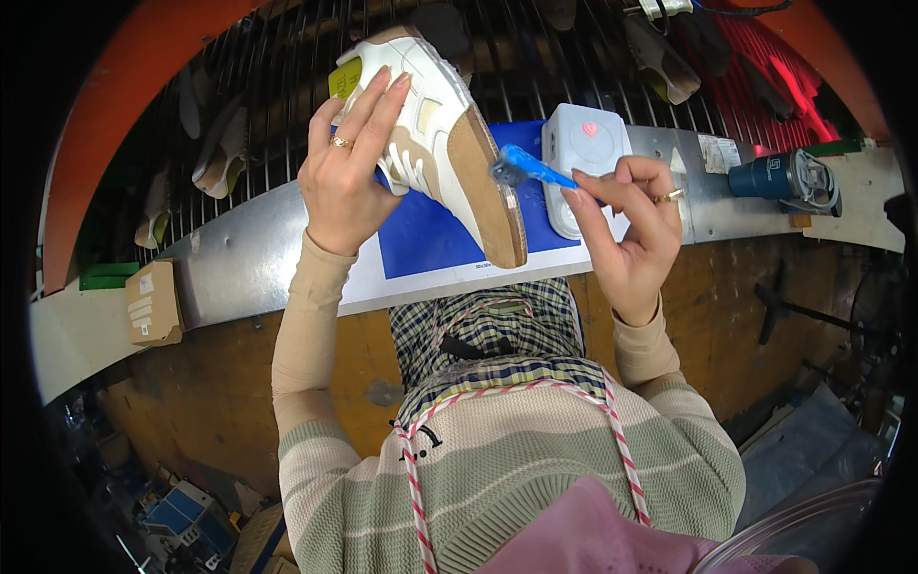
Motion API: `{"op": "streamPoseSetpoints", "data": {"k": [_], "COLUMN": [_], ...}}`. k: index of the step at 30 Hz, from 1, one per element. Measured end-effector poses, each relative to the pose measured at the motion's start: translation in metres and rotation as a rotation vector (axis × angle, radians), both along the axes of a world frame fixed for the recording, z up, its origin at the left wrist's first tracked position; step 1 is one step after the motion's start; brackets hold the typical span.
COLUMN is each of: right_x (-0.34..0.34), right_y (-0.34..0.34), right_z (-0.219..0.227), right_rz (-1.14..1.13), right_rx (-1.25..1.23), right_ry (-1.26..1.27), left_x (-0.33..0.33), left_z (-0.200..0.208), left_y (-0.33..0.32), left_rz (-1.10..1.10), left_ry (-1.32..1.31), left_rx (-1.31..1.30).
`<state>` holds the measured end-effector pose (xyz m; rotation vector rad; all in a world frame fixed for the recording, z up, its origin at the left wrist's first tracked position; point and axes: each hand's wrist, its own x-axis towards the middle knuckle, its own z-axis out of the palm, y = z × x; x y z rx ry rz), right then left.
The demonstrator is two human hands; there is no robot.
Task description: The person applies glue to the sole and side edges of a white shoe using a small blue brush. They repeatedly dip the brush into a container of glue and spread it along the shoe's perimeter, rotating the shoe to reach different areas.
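A white and tan sneaker (435, 124) is tilted on its side above the bench, its toe pointing down toward me. My left hand (354, 158) grips it around the ankle opening, two fingers lying over its upper. Between the thumb and fingers of my right hand (631, 215) is a small blue-handled brush (535, 167). The dark bristles are at the shoe's tan toe edge; whether they touch it I cannot tell. Behind the brush stands a white plastic container (583, 143) with a red mark on its lid. Beneath the shoe lies a blue sheet (421, 239).
A metal bench edge (239, 249) runs across before me. Beyond it, a rack of dark rollers (516, 57) carries more shoes (225, 148). A cardboard box (153, 304) sits at the left, a dark blue tumbler (765, 179) at the right. Red light falls on the far right rollers.
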<state>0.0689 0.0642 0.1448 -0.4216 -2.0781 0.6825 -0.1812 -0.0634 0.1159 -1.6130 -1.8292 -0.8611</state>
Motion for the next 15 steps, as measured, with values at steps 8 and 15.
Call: {"op": "streamPoseSetpoints", "data": {"k": [8,15], "right_x": [-0.024,-0.022], "right_y": [0.022,0.036], "right_z": [0.005,0.010], "right_rz": [0.054,0.138], "right_rx": [0.076,0.063], "right_ry": [0.048,0.018], "left_x": [0.007,0.006], "left_z": [0.003,0.009], "left_y": [-0.008,-0.009], "left_rz": [-0.015,-0.048], "left_ry": [0.030,0.013], "left_rx": [-0.012,-0.015]}}
